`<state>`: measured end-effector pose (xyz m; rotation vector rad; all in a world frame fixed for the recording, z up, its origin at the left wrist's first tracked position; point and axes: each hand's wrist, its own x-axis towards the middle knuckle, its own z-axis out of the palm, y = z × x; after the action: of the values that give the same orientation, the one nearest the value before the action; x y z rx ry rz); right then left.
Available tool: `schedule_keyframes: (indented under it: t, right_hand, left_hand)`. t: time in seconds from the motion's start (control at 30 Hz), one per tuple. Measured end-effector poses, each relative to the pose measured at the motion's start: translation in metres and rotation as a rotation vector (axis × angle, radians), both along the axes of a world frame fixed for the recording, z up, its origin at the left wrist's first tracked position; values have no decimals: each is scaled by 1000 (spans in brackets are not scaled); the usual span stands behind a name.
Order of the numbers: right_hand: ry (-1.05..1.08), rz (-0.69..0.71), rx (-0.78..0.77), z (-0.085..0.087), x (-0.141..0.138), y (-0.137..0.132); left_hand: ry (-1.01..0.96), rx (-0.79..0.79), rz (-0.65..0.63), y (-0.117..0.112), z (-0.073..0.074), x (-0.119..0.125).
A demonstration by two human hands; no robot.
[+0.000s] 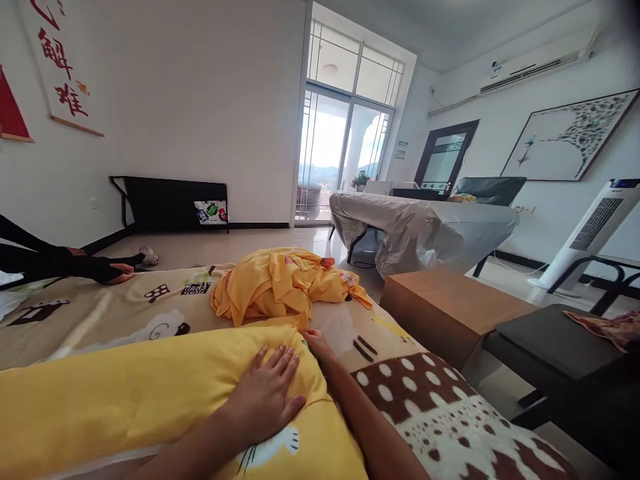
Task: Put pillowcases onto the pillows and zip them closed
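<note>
A puffy yellow quilt [150, 380] with a printed cartoon figure stretches across the lower left, its outer edge turned over. My left hand [270, 390] lies flat on top near its right end, fingers stretched out and slightly apart. At the quilt's far right corner is my right hand [317, 343], its fingers closed on the edge and partly hidden by the fabric. Just beyond both hands, a crumpled heap of orange-yellow cloth [270, 283] with small printed figures rests on the patterned blanket [390, 333] that covers the bed.
Another person's hand [120, 272] and dark sleeve rest on the bed's far left edge. To the right stand a brown wooden box [440, 300] and a black padded seat [550, 340]. Behind them is a plastic-covered table [415, 220]. A black folded frame [170, 203] leans by the wall.
</note>
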<state>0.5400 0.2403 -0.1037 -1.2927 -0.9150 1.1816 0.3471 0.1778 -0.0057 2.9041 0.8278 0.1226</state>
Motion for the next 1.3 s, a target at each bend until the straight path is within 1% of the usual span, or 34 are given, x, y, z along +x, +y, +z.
schedule_keyframes:
  t: [0.03,0.07,0.1,0.17,0.23,0.3,0.37,0.47,0.6,0.7,0.77,0.83,0.93,1.0,1.1,1.2,1.27,1.3]
  right_hand:
    - [14,-6,-12,-2,7,0]
    - [29,-9,-22,-3,14,1]
    - [44,-6,-29,-2,19,1]
    - [67,20,-39,-1,24,3]
    - [78,59,-32,-3,22,6]
    - [74,66,-2,-9,17,10]
    - [63,21,33,-17,14,16]
    - [47,-75,55,-30,19,25]
    - [-3,-180,62,-38,30,31]
    - [-26,-220,60,-37,35,30]
    - [-8,-194,45,-32,37,26]
    - [30,-116,24,-25,37,20]
    - [72,37,5,-17,31,12]
    - [76,82,7,-16,24,10]
    - [66,29,31,-19,19,14]
    - [61,-44,55,-22,23,19]
    - [69,-46,51,-20,30,16]
    - [77,-22,39,-17,33,14]
  left_hand:
    - [17,-37,-5,-2,-8,-3]
    - [28,-58,-6,-5,-10,-4]
    - [38,-76,-8,-7,-9,-4]
    - [69,-124,-13,-9,0,-1]
    - [105,-166,-18,-9,9,4]
    - [142,-185,-37,-7,12,7]
    - [165,-184,-70,-4,10,8]
    - [169,-188,-99,-1,5,6]
    - [152,-204,-103,0,7,5]
    - [159,-212,-94,-2,13,5]
    - [161,-214,-87,-4,16,6]
    - [159,-211,-87,-5,18,6]
    - [148,-194,-95,-5,17,6]
    - [140,-178,-98,-4,16,6]
    - [141,-156,-95,-4,14,7]
    - [136,-139,-95,-3,12,7]
    - [123,-128,-97,-2,11,7]
    - [117,-126,-101,-2,10,7]
